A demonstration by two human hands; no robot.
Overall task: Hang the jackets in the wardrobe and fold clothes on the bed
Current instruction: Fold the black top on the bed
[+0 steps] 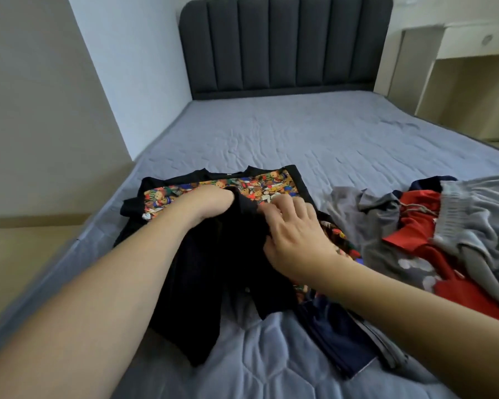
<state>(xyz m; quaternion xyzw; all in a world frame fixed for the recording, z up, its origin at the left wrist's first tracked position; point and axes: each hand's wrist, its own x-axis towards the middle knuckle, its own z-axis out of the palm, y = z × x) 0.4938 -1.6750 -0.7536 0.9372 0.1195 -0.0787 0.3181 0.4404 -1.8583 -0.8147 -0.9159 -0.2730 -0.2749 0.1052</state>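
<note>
At the centre of the frame a black shirt (213,254) with a colourful print lies on the bed (300,133). The left hand (211,203) grips its black cloth – the right hand (294,228) pinches the same fold. At right lies a pile of clothes (444,226).

A bedroom in a home is shown. The view is filled by a wide bed (300,133) covered with a quilted grey-blue sheet and backed by a dark padded headboard (283,44). Loose clothes (432,226) are heaped on the mattress, plain pale walls (41,96) are seen, and cream fitted furniture (473,53) is set beside the bed.
</note>
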